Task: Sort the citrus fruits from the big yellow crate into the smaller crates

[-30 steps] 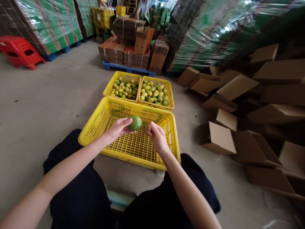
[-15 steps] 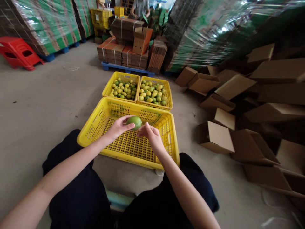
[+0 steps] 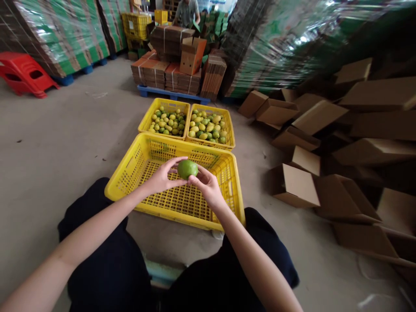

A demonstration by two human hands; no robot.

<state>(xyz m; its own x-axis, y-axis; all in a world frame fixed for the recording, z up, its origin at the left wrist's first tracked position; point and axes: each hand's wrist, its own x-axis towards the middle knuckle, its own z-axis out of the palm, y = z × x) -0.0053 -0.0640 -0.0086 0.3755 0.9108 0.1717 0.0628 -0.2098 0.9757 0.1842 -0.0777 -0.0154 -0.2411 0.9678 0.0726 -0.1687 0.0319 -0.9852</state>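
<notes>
A green lemon (image 3: 187, 169) is held above the big yellow crate (image 3: 126, 161) in front of my knees. My right hand (image 3: 208, 187) grips it from the right, with thumb and fingers closed on its side. On the left, my left hand (image 3: 163, 177) has its thumb and fingers spread around the fruit, with a gap between palm and lemon. Whether its fingertips still touch the skin I cannot tell. Through the crate's slotted base the floor shows. Just beyond stand two smaller yellow crates with yellow and green lemons (image 3: 165, 122), side by side.
Open cardboard boxes (image 3: 300, 186) lie heaped on the right. Bundled flat cartons (image 3: 182, 80) sit on a blue pallet (image 3: 173, 93) ahead, with a person (image 3: 187, 13) behind them. A red stool (image 3: 27, 74) and film-wrapped stacks (image 3: 65, 34) are at the left.
My right hand has closed on the green lemon, which has turned and shifted slightly right and down. The fingers of my left hand have spread away from it.
</notes>
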